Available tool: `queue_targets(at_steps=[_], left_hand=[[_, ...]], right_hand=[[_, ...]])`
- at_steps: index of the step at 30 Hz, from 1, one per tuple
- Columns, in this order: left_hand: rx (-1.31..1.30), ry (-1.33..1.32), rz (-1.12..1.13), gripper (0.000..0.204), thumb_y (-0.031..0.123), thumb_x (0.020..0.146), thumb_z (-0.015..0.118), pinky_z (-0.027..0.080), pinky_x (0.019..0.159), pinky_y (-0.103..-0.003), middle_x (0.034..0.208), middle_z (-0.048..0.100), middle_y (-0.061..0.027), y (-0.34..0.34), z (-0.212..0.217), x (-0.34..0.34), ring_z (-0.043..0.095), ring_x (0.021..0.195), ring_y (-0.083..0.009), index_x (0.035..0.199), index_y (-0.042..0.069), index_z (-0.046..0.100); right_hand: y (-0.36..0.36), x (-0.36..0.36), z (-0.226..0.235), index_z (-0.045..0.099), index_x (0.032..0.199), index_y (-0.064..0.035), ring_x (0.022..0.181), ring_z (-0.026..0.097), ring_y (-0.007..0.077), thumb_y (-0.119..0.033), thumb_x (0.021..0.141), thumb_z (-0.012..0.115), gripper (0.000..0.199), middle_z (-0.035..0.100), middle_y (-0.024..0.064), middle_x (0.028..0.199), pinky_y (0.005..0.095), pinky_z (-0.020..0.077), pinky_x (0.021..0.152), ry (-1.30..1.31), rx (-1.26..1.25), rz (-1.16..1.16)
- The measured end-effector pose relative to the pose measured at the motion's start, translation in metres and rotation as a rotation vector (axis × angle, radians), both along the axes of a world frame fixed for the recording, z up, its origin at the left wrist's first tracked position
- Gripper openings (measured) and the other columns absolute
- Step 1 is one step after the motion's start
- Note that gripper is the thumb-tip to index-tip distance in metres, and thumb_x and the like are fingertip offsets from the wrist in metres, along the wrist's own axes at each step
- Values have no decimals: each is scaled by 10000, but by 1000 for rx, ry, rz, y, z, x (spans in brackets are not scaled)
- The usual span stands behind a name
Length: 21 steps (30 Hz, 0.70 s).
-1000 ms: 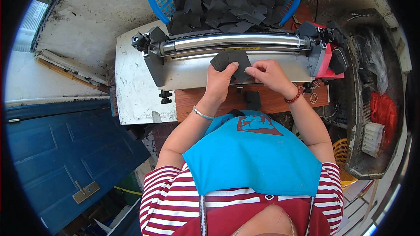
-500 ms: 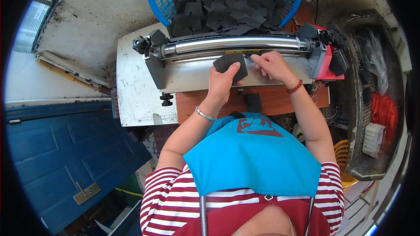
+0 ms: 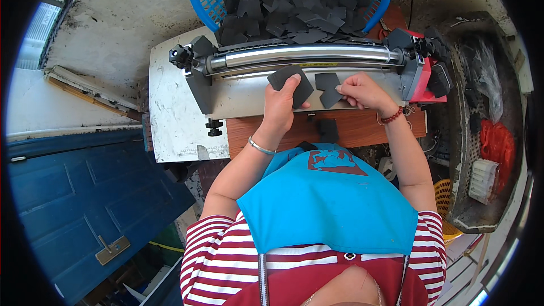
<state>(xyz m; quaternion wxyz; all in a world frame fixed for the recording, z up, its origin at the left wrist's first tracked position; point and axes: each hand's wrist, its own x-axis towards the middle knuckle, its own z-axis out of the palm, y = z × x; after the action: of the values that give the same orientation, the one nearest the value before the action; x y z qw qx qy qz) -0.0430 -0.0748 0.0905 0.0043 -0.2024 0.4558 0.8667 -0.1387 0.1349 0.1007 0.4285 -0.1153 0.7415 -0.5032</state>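
Bright, even daylight fills the scene, strongest at the upper left, where the pale floor (image 3: 119,17) is nearly washed out, and a long glare streak runs along the steel roller (image 3: 306,54). Shadows are soft and short; the blue door (image 3: 85,204) at lower left sits in dimmer shade, and the dark pieces in the basket (image 3: 204,0) lose detail. The fisheye bends straight edges toward a black round rim, and the centre is sharp while the striped shirt (image 3: 226,260) at the bottom is slightly soft.
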Motion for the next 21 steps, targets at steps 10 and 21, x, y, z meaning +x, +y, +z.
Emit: queue_targets(at_steps=[10,21], left_hand=[[-51,-44,-27,191,162,867,656,535,499,-266,896,629,-38,11,4,-6,632,750,-127,1010,49,599],[2,-19,25,295,195,925,546,547,514,-289,935,619,-73,-3,1,-1,643,785,-164,1137,-10,544]], right_hand=[[-35,26,3,622,728,-39,442,454,26,-343,926,612,363,533,-31,564,186,329,398,336,-144,19],[-3,-11,-6,616,718,-24,401,443,36,-233,906,587,283,545,-9,550,192,315,347,56,157,-52]])
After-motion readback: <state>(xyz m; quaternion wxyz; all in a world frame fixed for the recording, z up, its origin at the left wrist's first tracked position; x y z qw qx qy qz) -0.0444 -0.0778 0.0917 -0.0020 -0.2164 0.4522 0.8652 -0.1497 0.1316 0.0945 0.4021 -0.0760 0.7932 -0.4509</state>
